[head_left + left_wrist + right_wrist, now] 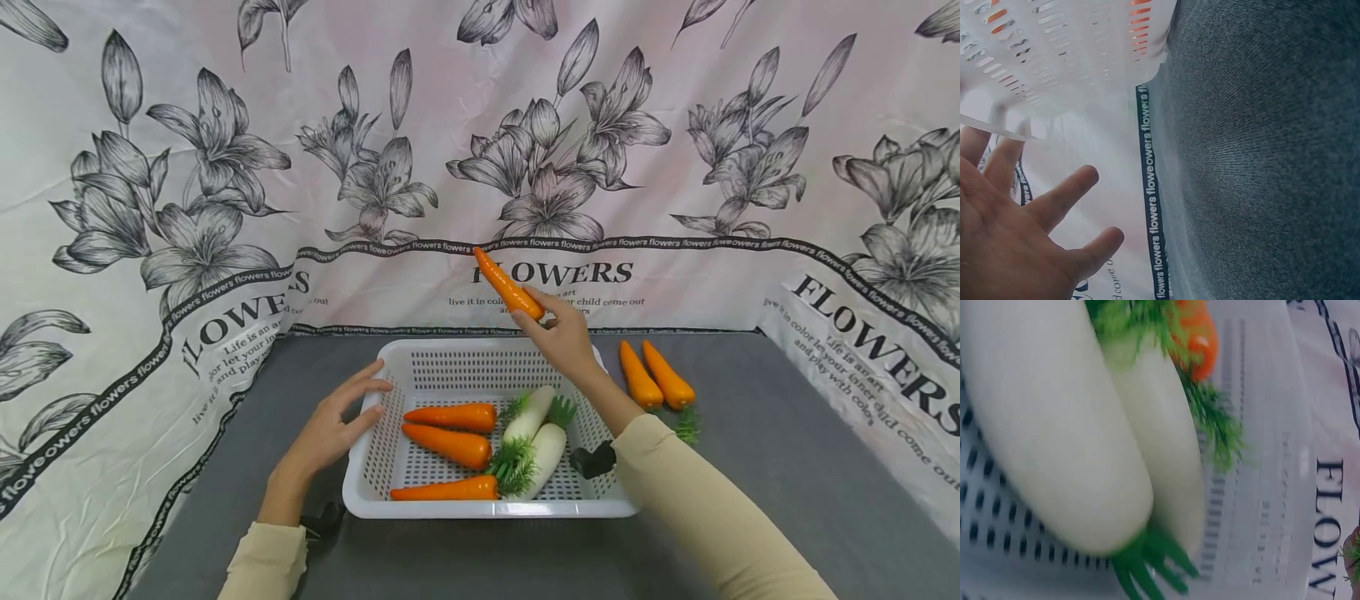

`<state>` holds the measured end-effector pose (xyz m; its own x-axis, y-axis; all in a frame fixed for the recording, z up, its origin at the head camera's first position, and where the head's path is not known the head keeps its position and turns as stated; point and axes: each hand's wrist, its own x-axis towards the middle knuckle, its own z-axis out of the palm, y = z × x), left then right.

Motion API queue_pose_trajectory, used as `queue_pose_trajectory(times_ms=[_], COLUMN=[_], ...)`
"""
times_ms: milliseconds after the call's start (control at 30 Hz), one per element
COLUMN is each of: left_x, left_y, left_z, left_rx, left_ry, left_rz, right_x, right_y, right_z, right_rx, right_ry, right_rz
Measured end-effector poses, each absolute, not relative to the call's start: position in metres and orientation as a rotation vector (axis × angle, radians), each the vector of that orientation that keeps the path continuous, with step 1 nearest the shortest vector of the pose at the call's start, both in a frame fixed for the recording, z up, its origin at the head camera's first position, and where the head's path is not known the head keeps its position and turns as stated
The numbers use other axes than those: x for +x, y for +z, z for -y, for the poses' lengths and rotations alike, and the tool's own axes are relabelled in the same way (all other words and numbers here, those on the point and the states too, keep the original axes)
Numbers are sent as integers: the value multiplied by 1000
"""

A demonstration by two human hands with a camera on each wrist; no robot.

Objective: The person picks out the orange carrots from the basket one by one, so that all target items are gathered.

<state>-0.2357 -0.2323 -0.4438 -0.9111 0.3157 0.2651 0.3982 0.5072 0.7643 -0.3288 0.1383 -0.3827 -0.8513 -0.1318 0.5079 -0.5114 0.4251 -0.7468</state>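
Observation:
My right hand (pixel 561 337) holds an orange carrot (pixel 506 283) by its thick end, above the back of the white basket (pixel 360 467), with the thin tip pointing up and left. Fingers of my left hand (pixel 330 429) rest over the basket's left rim; in the left wrist view that hand (pixel 1016 231) has its fingers spread and fairly straight. Inside the basket, three carrots (pixel 450 417) lie at the left. Beside them are two white radishes (pixel 549 457) with green tops, large in the right wrist view. Only a sliver of my right hand (pixel 1355 565) shows there.
Two more carrots (pixel 639 379) with leafy greens lie on the grey table (pixel 757 433), right of the basket. Behind the table hangs a flower-printed cloth (pixel 375 287), which also runs along both sides.

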Motion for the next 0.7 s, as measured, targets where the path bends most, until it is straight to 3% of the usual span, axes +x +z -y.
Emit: queue_pose_trajectory(times_ms=[700], left_x=[-236], left_y=[-445], left_z=[230], left_rx=[-631], left_ry=[-1364], left_rz=[2648], right_x=[-306], right_y=[-362], right_z=[-272], right_rx=[154], right_ry=[1234], right_rz=[2387])
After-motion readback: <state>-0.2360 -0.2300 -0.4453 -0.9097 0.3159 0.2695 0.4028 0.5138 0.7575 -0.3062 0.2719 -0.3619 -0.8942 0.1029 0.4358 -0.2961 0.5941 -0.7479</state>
